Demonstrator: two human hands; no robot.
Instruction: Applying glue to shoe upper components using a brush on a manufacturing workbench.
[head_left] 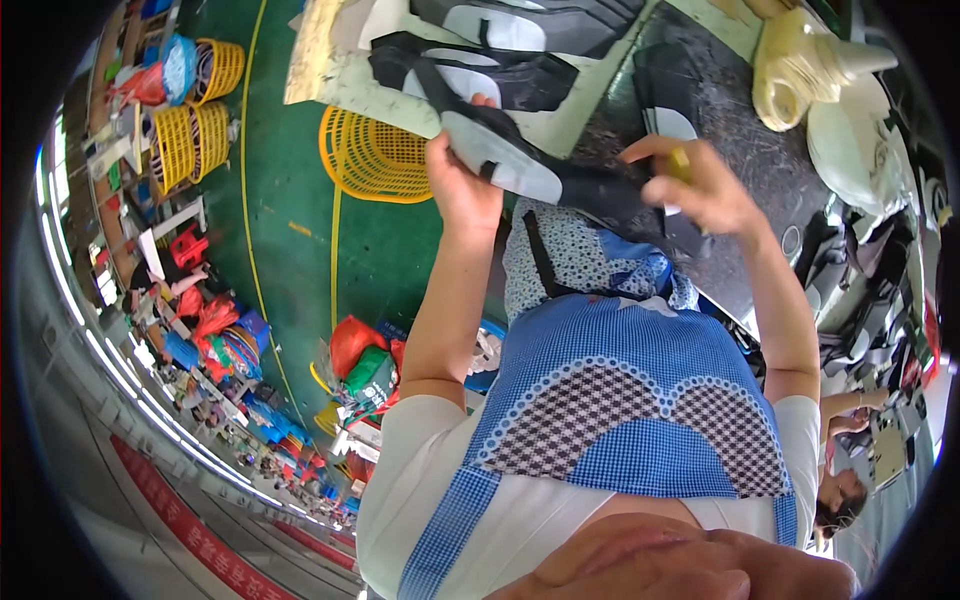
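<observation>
My left hand (466, 190) grips a flat black shoe-upper piece (510, 170) with a light grey panel, fingers wrapped behind its edge. The piece slants down to the right, its dark end close to my right hand. My right hand (705, 190) is raised over the dark worktop, its fingers curled around a small yellow thing (680, 164), mostly hidden by them. Just beyond that hand lies another black and grey upper piece (670, 105). Several similar pieces (540, 82) are stacked on the pale board ahead of my left hand.
A yellow plastic basket (375, 155) stands on the green floor to the left. The dark worktop (735, 90) carries a cream-coloured container (795, 70) at its far right, beside a pale plastic-covered bowl shape (855, 145). More black pieces (850, 280) lie at right, near another person (840, 490).
</observation>
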